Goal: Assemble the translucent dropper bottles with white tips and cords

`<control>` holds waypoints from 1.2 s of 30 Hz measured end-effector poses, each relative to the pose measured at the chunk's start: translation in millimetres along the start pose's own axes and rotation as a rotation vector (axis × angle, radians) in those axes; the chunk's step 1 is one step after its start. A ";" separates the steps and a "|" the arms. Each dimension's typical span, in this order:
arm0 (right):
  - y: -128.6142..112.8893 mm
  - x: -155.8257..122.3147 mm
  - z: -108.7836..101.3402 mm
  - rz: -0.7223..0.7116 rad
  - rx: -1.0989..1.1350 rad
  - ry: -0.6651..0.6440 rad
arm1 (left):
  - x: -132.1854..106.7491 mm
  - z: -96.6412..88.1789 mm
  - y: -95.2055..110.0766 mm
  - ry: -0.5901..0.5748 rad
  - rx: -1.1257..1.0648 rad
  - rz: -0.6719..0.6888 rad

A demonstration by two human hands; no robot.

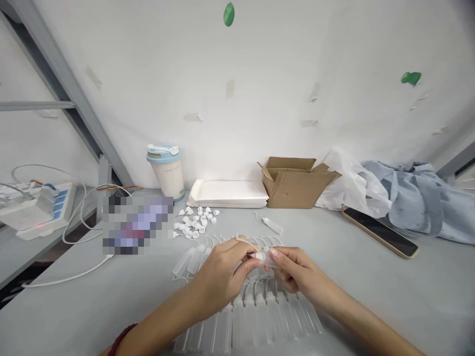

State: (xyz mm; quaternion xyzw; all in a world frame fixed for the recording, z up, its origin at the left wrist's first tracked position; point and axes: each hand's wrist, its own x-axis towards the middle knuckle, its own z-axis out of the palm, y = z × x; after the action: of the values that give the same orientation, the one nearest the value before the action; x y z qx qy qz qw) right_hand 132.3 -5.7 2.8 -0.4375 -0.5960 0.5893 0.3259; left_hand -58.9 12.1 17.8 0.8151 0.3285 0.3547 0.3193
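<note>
Both hands meet above the middle of the desk on one small translucent squeeze bottle [270, 259]. The fingers of my left hand [224, 272] are pinched at its white nozzle cap [259, 256]. Around the bottle's body, the thumb and fingers of my right hand [299, 269] are closed. Below the hands lies a row of similar squeeze bottles [260, 316] with thin curved tips. Another row [185, 261] is partly hidden behind my left hand. A single bottle [272, 225] lies farther back, beside a pile of loose white caps [195, 223].
Along the wall stand a lidded cup [168, 173], a stack of white envelopes [230, 193] and an open cardboard box [299, 185]. A plastic bag [352, 185], blue cloth [419, 198] and phone [380, 232] are at right. At left are a blurred-out item [137, 225], cable [74, 279] and power strip [61, 207].
</note>
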 end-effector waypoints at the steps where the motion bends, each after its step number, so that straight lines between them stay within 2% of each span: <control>1: 0.4 0.1 -0.1 -0.004 0.004 -0.001 | 0.4 0.0 -0.2 -0.001 -0.018 -0.013; 6: -1.8 -1.5 2.9 -0.073 -0.195 0.037 | 1.5 -1.7 1.3 -0.177 -0.114 -0.245; 8: -1.7 -1.2 3.9 -0.052 -0.143 0.019 | 1.0 -2.3 2.3 -0.175 -0.049 -0.210; 11: 0.5 1.2 3.7 0.026 0.103 -0.060 | 0.6 -3.2 2.8 -0.118 0.004 -0.104; 14: 1.4 3.4 2.5 0.082 0.208 -0.102 | 1.8 -4.5 1.3 -0.093 -0.036 -0.114; 16: 0.5 4.0 2.4 0.047 0.078 -0.063 | 3.5 -5.0 0.0 -0.109 -0.082 -0.175; 21: -1.2 1.4 6.1 -0.291 -0.568 0.145 | 5.6 -3.0 -0.7 -0.114 -0.120 -0.326; 23: -1.4 -0.5 8.2 -0.334 -0.626 0.157 | 4.2 -1.2 0.4 -0.131 -0.111 -0.345; 26: -2.0 -2.4 9.3 -0.243 -0.434 0.117 | 1.0 1.7 2.1 -0.147 -0.030 -0.283; 29: -2.0 -1.7 6.8 -0.075 -0.055 -0.016 | -2.3 4.3 1.3 -0.088 0.133 -0.064; 31: -1.9 -0.7 4.1 -0.008 0.116 -0.102 | -4.0 5.2 -0.8 -0.054 0.205 0.089; 33: -2.4 -0.8 2.0 -0.018 0.110 -0.101 | -4.8 5.1 -2.6 -0.040 0.212 0.135; 36: -5.1 -3.7 0.9 -0.131 -0.155 0.006 | -3.7 3.9 -1.8 -0.056 0.170 0.023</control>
State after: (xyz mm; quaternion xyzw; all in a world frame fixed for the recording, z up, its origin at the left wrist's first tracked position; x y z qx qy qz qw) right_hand 132.3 -9.0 8.2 -0.4235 -0.6662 0.5173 0.3306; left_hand -58.3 9.2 12.9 0.8525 0.3389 0.3064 0.2539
